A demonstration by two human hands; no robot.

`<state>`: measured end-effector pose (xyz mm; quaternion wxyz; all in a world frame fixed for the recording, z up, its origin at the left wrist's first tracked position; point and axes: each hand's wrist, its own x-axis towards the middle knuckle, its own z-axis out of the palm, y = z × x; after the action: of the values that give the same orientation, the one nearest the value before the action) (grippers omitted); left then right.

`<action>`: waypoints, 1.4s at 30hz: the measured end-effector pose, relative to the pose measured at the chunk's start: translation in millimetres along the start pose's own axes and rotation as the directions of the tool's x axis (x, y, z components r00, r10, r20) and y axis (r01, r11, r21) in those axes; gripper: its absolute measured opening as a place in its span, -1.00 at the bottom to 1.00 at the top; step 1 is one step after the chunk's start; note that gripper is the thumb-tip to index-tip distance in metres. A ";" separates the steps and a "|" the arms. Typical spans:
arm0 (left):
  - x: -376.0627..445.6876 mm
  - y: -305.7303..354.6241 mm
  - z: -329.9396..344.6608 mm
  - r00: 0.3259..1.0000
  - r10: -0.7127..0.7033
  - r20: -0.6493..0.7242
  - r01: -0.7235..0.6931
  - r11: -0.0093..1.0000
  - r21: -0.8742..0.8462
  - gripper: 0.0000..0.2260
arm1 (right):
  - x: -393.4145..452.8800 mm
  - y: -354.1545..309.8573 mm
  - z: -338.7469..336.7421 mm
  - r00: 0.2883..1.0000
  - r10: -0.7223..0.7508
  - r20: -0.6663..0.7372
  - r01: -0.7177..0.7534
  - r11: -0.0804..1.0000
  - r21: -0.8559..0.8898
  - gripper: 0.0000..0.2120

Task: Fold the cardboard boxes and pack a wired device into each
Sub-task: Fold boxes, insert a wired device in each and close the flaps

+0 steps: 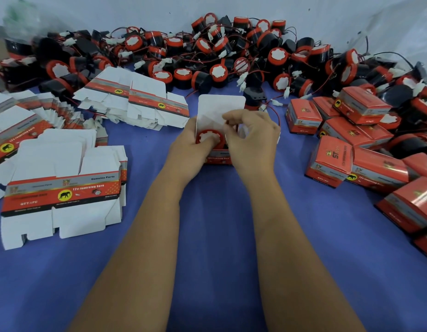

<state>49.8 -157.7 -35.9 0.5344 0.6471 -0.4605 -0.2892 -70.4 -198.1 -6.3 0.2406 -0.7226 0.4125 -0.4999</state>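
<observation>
An open red and grey cardboard box (218, 157) stands at the table's middle, its white lid flap (220, 107) raised behind. A red-rimmed horn device (208, 136) with a white centre sits inside it. My left hand (190, 142) grips the box's left side, with the thumb on the device. My right hand (252, 137) is over the box's right side, its fingers curled and pinching a white side flap. A red wire (275, 116) loops from behind my right hand.
A big pile of loose red and black horns (207, 56) with wires lies along the back. Flat unfolded boxes are stacked at the left (61, 188) and at the back left (135, 99). Several closed red boxes (351, 144) crowd the right side on the blue cloth (214, 236).
</observation>
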 end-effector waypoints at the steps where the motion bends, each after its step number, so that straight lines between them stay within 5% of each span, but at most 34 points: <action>1: 0.0 -0.1 0.4 1.000 0.000 -0.011 -0.001 1.000 -0.002 -0.71 | -1.2 1.3 0.5 0.997 -0.066 0.034 0.069 0.991 -0.118 -0.75; 9: 0.7 1.0 1.4 0.987 0.021 -0.158 -0.025 0.999 -0.023 -0.65 | -3.1 7.6 0.2 0.971 -0.235 0.051 0.235 0.885 -0.402 -0.90; 14: -1.6 4.1 0.8 0.981 0.028 -0.191 -0.035 0.999 -0.030 -0.73 | -0.9 10.1 -0.4 0.972 -0.208 0.108 0.226 0.951 -0.209 -0.92; 20: -1.9 4.6 1.3 0.987 0.012 -0.162 -0.016 1.000 -0.026 -0.74 | -4.8 3.8 -1.9 0.991 -0.100 0.089 0.095 0.994 0.059 -0.62; 25: -3.6 7.5 1.5 0.992 -0.025 -0.124 0.017 0.998 -0.068 -0.77 | -9.1 -0.7 2.6 0.966 0.140 0.218 -0.216 0.899 0.380 -0.75; 29: -2.7 13.5 -1.9 0.985 -0.132 -0.112 0.069 0.892 -0.448 -0.59 | -6.8 4.0 3.3 0.944 0.208 0.257 -0.279 0.917 0.284 -0.72; 34: 1.8 12.2 -8.1 0.983 -0.088 -0.160 0.049 0.971 -0.234 -0.75 | -7.0 5.2 10.9 0.971 0.186 0.152 -0.221 0.940 0.259 -0.64; 38: 0.6 7.7 -4.6 0.993 0.025 -0.119 -0.038 0.993 -0.107 -0.68 | -2.9 12.2 11.3 0.946 0.290 0.142 -0.316 0.921 0.229 -0.40; 42: 1.2 4.9 -5.1 0.968 0.055 -0.243 -0.088 0.988 -0.128 -0.68 | -5.0 15.9 10.2 0.947 0.242 0.211 -0.298 0.907 0.298 -0.65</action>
<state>53.3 -156.7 -29.8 0.6394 0.6217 -0.3949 -0.2207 -67.5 -203.2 -24.9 0.4580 -0.6482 0.3984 -0.4598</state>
